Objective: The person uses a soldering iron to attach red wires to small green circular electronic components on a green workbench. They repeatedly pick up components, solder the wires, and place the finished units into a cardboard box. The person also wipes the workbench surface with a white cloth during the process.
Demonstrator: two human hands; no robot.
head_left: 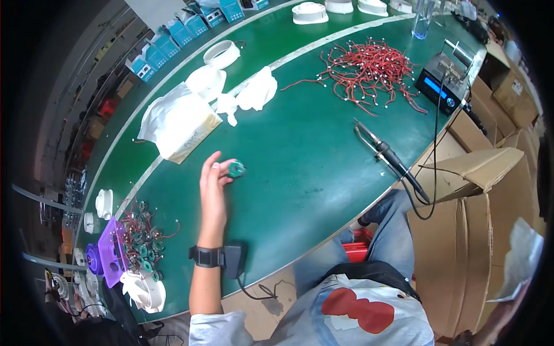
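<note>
My left hand point(212, 181) is over the middle-left of the green table, with a black strap and small box point(222, 258) on its wrist. Between its thumb and fingers is a small round green circuit board point(236, 168), tilted just above the tabletop. My right hand is not in view. A soldering iron point(392, 158) with a black handle lies at the table's right edge. Several red wires with white ends make a tangled heap point(372, 69) at the far right. At the lower left, more round boards with wires are piled point(144, 239) beside a purple tray point(111, 252).
An opened tissue pack point(187, 130) and crumpled white tissue point(257, 89) lie beyond my left hand. A black soldering station point(437, 92) with a lit display stands at the far right corner, its cable hanging over the edge. White rings point(222, 55) and blue boxes point(179, 33) line the far side. Cardboard boxes point(456, 259) crowd the right.
</note>
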